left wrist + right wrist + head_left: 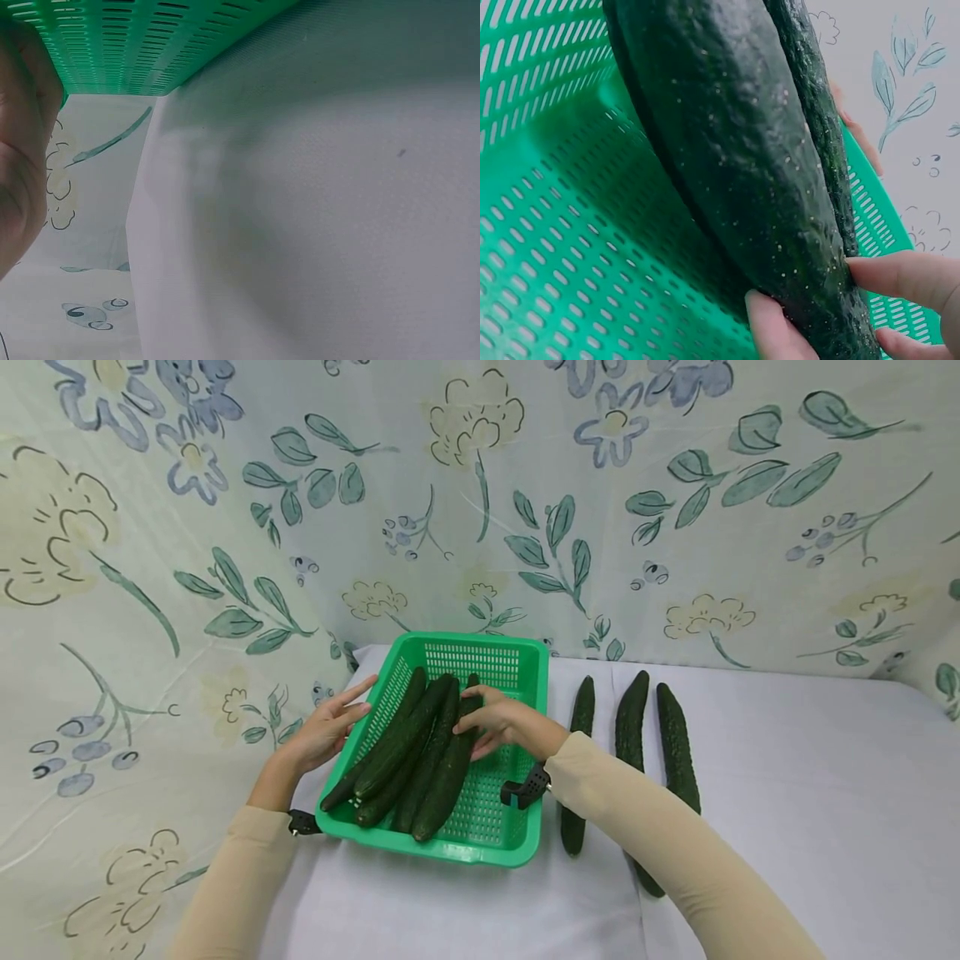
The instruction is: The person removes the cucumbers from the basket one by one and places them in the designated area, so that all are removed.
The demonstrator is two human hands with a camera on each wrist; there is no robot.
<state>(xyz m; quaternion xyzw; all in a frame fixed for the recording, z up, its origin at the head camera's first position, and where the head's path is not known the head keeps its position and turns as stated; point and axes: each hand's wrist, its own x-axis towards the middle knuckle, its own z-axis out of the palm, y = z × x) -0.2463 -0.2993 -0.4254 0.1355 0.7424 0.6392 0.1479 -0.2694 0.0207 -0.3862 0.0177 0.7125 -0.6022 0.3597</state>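
A green plastic basket point(534, 693) stands on the table with several dark green cucumbers point(397, 739) lying lengthwise in its left half. My right hand point(504, 722) reaches into it and grips the rightmost cucumber point(448, 781) near its far end. In the right wrist view, the thumb and fingers point(911, 277) sit on both sides of this bumpy cucumber point(735, 150). My left hand point(324, 733) is at the basket's left outer side, its fingers extended along the wall. The left wrist view shows only part of that hand point(19, 150) beside the perforated basket wall point(135, 45).
Three more cucumbers lie on the white tablecloth point(787, 793) right of the basket: one close to it point(583, 702), one in the middle point(632, 718), one farthest right point(677, 752). My right forearm passes over them. A floral cloth point(480, 568) hangs behind.
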